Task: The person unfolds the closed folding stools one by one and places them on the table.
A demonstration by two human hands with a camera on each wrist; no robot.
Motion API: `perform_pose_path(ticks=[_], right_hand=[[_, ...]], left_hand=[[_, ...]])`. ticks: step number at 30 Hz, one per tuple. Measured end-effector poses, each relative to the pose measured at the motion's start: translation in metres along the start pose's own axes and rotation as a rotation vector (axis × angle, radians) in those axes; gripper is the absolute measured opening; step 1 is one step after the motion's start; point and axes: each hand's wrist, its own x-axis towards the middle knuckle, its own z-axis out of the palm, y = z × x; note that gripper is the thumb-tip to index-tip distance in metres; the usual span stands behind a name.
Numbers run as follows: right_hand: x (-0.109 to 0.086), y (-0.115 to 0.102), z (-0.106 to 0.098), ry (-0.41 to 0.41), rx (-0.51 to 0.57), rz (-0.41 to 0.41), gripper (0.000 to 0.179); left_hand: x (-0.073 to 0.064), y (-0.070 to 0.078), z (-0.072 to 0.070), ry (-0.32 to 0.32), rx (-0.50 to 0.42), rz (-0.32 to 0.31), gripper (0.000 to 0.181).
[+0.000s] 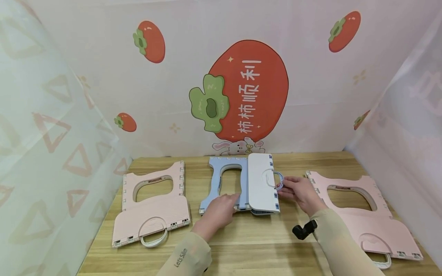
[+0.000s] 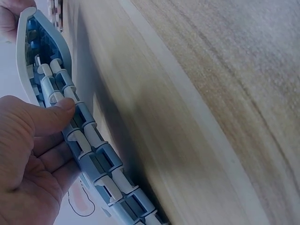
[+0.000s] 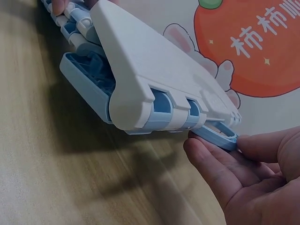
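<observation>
A blue-and-white folding stool (image 1: pixel 261 191) is being held at the middle of the wooden table (image 1: pixel 255 253), between a pink stool (image 1: pixel 153 212) at the left and a second pink stool (image 1: pixel 383 226) at the right, both being supported flat by the tabletop. Its hinged near edge is being gripped between thumb and fingers by the left hand (image 1: pixel 220 211) — its small blue handle (image 3: pixel 213 136) is being pinched by the right hand (image 1: pixel 304 191).
</observation>
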Motion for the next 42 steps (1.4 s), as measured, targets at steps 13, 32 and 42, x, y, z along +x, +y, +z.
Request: perform_pose_path(ticks=[13,32,42], right_hand=[[-0.01,-0.012,-0.002,-0.029,0.036,-0.05,0.05],[-0.022,-0.027,0.002,-0.051,0.112,-0.082,0.052],[-0.026,-0.036,0.003,-0.077,0.135,-0.123,0.053]], left_hand=[[-0.001,0.001,-0.002,0.014,-0.056,0.006,0.053],[-0.003,0.0,-0.002,0.083,-0.093,0.02,0.057],[-0.004,0.002,-0.006,0.101,-0.122,0.005,0.056]])
